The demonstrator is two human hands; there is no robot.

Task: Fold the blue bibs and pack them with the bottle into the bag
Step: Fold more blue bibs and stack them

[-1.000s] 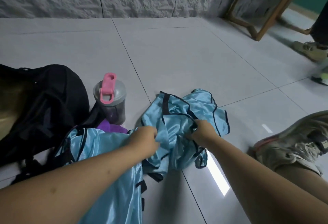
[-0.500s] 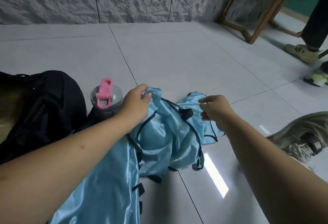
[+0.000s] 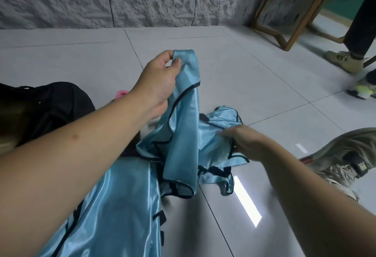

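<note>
— Head camera first: what was biggest in front of you?

— Floor tiles, then a black bag at my left and one blue bib lying flat by my left forearm.

— And the one you were working?

— A second bib. My left hand pinched its top strap between thumb and fingers and held it up, so it hung long and nearly straight down, its lower half bunched on the tiles. My right hand was lower and to the right, against the bunched part; it was blurred, so I couldn't tell whether its fingers gripped the cloth.

— Which hand was nearer the loose end?

— The right, I judged. The other strap lay just beneath it.

— The bottle?

— Only its pink cap peeked out behind my left wrist, beside the bag.
</note>
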